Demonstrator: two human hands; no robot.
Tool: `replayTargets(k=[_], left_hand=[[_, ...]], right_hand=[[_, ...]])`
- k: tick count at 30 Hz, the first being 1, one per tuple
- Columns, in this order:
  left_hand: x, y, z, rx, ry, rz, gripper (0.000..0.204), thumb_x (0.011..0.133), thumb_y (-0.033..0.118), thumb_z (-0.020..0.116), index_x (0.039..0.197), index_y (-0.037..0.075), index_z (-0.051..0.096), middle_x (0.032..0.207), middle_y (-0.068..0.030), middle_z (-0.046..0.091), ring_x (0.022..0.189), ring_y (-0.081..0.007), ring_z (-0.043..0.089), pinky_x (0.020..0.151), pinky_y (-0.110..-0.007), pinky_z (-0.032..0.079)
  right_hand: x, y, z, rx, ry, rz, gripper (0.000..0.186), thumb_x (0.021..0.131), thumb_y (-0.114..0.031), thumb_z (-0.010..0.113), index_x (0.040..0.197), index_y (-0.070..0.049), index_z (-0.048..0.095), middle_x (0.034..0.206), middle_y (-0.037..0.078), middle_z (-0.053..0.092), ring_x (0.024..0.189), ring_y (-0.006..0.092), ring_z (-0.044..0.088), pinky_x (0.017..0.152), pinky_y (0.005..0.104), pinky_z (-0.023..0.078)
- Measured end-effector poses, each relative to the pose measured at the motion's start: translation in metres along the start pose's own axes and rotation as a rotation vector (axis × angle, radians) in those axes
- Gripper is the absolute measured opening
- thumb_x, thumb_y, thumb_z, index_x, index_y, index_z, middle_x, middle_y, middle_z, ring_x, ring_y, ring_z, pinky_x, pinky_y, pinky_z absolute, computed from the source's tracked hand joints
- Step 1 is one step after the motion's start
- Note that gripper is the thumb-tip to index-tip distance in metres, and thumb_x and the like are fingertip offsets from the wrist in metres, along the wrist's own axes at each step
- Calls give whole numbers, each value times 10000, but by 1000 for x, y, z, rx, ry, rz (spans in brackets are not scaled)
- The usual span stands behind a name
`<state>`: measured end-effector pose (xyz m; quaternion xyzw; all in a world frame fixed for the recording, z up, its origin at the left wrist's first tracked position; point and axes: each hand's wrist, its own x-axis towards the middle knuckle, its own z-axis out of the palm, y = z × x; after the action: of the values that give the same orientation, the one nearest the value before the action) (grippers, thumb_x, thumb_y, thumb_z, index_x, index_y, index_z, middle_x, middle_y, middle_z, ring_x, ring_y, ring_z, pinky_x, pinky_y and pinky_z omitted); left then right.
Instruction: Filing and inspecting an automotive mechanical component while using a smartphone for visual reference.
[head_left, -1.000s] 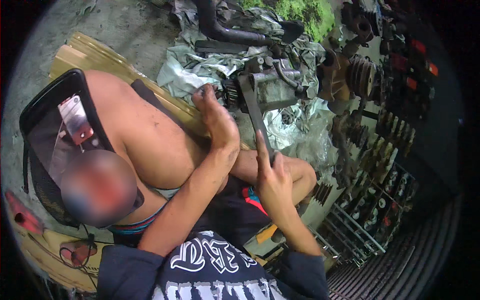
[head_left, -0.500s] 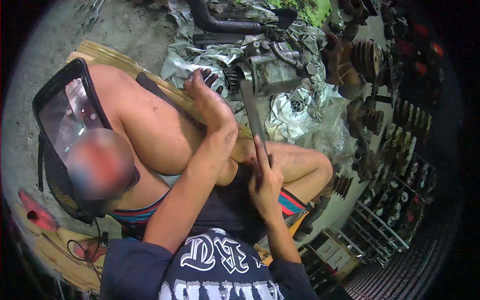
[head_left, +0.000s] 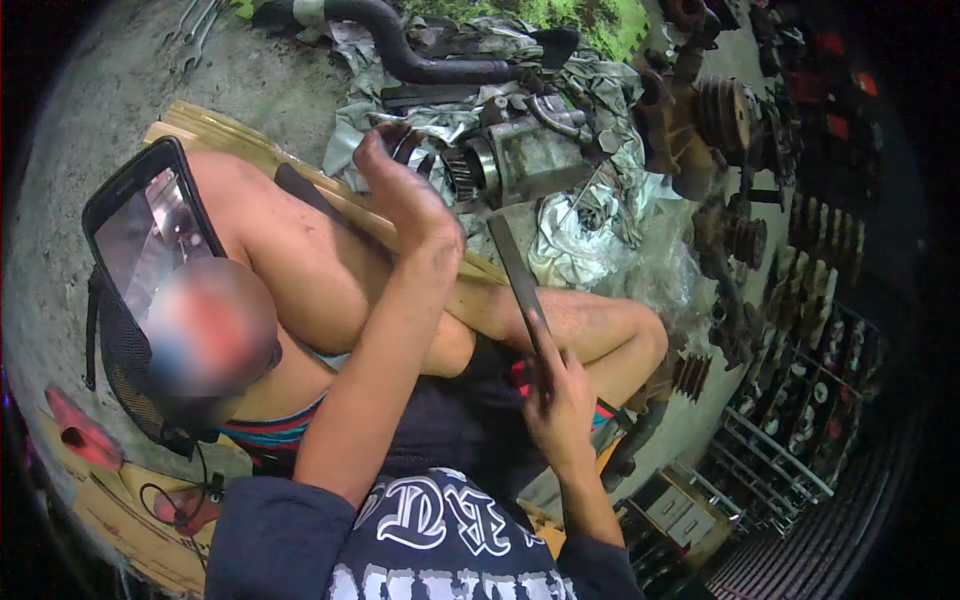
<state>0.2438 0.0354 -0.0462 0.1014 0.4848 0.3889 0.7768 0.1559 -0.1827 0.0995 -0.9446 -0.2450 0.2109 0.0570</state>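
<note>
Here, right hand [head_left: 562,398]: grip clenched around dark flat bar [head_left: 514,262], tip near metal housing [head_left: 545,160]; left hand [head_left: 402,185]: grip released, beside toothed gear [head_left: 461,174].

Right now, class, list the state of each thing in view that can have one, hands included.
Right hand: closed around the flat dark bar.
Flat dark bar: held at one end, other end apart from the housing.
Left hand: open, near the gear, holding nothing visible.
Metal housing: lying down.
Gear: exposed.
Curved pipe: lying, bent.
Wrenches: lying on the floor.
Clear plastic: crumpled.
</note>
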Motion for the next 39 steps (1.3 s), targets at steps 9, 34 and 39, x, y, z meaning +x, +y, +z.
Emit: replayTargets(k=[9, 34, 39], left_hand=[[-5, -8, -5, 51, -85, 73, 287, 1041, 367, 450, 1122, 130, 592, 1063, -38, 673, 1006, -176, 621, 923, -382, 414], [-3, 10, -1, 113, -38, 78, 234, 1032, 291, 457, 1074, 90, 569, 1007, -51, 617, 933, -163, 582, 866, -321, 459], [-18, -9, 3, 258, -122, 195, 305, 1048, 303, 457, 1156, 26, 526, 1133, -83, 527, 1023, -195, 487, 971, -327, 374]], right_hand=[[1, -8, 37, 341, 383, -16, 600, 915, 51, 589, 1487, -120, 524, 957, 226, 656, 767, 381, 661, 693, 432, 538], [79, 1, 53, 98, 295, -175, 763, 885, -8, 602, 1573, -269, 400, 965, 249, 596, 725, 432, 640, 651, 488, 533], [45, 19, 40, 183, 261, -81, 670, 905, 3, 595, 1534, -84, 380, 941, 233, 643, 796, 408, 659, 671, 477, 524]])
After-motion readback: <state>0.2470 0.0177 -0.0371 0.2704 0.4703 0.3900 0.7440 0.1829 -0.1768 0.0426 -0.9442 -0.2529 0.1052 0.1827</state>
